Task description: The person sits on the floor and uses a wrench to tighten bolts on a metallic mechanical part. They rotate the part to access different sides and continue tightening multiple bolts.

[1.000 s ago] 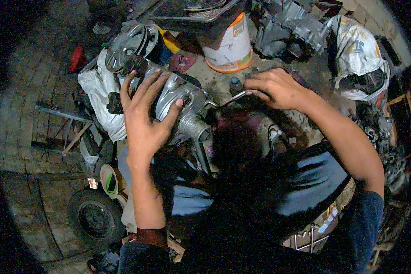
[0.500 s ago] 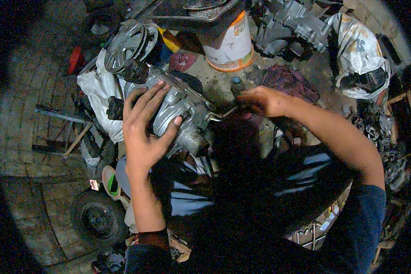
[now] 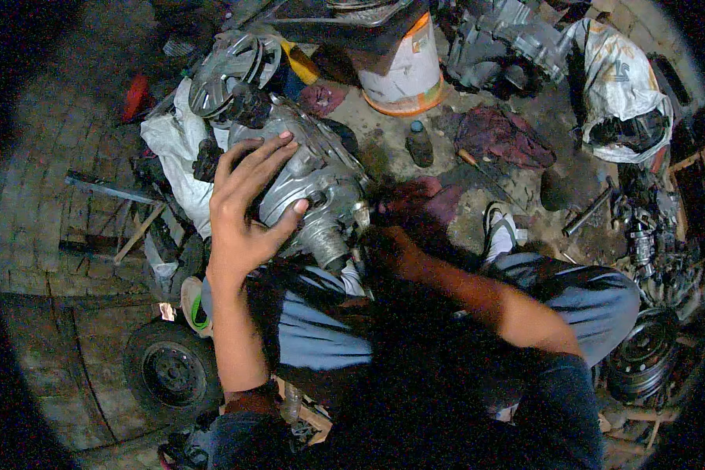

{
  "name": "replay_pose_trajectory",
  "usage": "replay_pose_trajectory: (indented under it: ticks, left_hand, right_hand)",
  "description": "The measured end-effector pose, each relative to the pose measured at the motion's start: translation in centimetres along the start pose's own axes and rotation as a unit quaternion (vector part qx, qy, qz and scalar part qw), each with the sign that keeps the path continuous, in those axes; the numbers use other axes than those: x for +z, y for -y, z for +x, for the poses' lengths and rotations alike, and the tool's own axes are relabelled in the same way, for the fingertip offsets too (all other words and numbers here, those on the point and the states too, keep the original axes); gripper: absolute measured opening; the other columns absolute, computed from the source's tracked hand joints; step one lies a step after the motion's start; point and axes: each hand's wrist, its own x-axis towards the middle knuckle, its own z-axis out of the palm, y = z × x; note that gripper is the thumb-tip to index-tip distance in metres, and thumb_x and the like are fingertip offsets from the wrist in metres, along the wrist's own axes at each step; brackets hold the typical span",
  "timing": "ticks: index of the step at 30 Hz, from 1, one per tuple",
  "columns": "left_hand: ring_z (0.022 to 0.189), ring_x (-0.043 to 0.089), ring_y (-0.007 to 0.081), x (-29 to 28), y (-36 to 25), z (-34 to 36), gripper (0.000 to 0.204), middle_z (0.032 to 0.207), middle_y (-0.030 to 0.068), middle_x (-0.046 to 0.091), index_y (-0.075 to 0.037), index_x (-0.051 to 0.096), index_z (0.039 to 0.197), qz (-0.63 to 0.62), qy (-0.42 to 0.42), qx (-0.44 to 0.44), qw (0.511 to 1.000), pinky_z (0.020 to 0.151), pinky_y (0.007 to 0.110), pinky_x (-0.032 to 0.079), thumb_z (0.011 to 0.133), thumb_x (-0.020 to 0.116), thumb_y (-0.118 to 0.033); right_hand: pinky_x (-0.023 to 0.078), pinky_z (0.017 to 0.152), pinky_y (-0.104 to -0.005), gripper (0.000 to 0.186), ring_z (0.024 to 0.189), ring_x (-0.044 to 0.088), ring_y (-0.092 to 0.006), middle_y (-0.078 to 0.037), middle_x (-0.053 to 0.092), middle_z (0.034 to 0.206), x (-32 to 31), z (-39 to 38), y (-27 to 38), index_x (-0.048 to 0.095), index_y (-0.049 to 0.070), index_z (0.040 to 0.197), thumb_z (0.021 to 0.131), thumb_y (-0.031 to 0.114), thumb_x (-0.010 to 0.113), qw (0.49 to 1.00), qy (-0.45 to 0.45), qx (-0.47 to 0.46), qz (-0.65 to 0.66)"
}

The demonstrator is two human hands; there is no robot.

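My left hand point(image 3: 247, 223) lies on a silver cast-metal housing point(image 3: 317, 188), fingers spread over its upper side and thumb near the threaded spout point(image 3: 325, 243). At the housing’s right side, my right hand point(image 3: 393, 249) is in deep shadow, closed around a metal wrench point(image 3: 362, 219); its fingertips are hard to make out. A white cloth sack point(image 3: 172, 149) lies left of the housing, and a spoked wheel point(image 3: 215, 70) sits above it.
Beyond are a white bucket point(image 3: 399, 74), dark tray point(image 3: 305, 23), bottle point(image 3: 419, 145), maroon rag point(image 3: 505, 137) and white sack point(image 3: 619, 63) by metal castings point(image 3: 501, 47). A tyre point(image 3: 168, 368) lies lower left; metal parts and a rim point(image 3: 642, 352) line the right.
My right hand and wrench have swung down toward me and left, into shadow beside the housing. My left hand stays spread on the housing. More of my right knee shows.
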Motion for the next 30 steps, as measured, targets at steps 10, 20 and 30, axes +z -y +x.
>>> replay_pose_trajectory:
  ticks: [10, 20, 30]
  left_hand:
    - [0.123, 0.054, 0.0357, -2.9, 3.0, -2.4, 0.057, 0.131, 0.0103, 0.066, -0.007, 0.069, 0.120, -0.059, 0.043, 0.044, 0.996, 0.110, 0.048, 0.039, 0.067, 0.074, -0.026]
    - [0.123, 0.053, 0.0342, -2.2, 3.4, -2.9, 0.048, 0.133, 0.0076, 0.064, -0.009, 0.068, 0.122, -0.104, 0.008, 0.059, 0.993, 0.109, 0.046, 0.040, 0.075, 0.074, -0.020]
    - [0.122, 0.054, 0.0336, -0.1, 2.3, -2.4, 0.037, 0.129, 0.0092, 0.066, -0.010, 0.070, 0.119, -0.112, -0.061, 0.026, 0.991, 0.109, 0.044, 0.040, 0.084, 0.073, -0.021]
  right_hand:
    - [0.050, 0.084, -0.0422, 0.025, 0.097, 0.064, -0.0339, -0.017, 0.069, 0.098, 9.7, 1.6, 0.3, 0.067, 0.004, 0.108, 0.087, 0.018, 0.066, 0.960, 0.091, -0.083, -0.250]
    - [0.053, 0.075, -0.0478, 0.025, 0.087, 0.066, -0.0379, -0.018, 0.069, 0.093, 0.9, -5.8, 9.7, 0.064, 0.003, 0.110, 0.087, 0.012, 0.066, 0.889, -0.046, -0.086, -0.447]
    - [0.052, 0.058, -0.0467, 0.028, 0.067, 0.064, -0.0359, -0.017, 0.065, 0.074, -2.2, -3.4, 22.8, 0.069, 0.011, 0.106, 0.078, 0.014, 0.071, 0.725, -0.001, -0.118, -0.678]
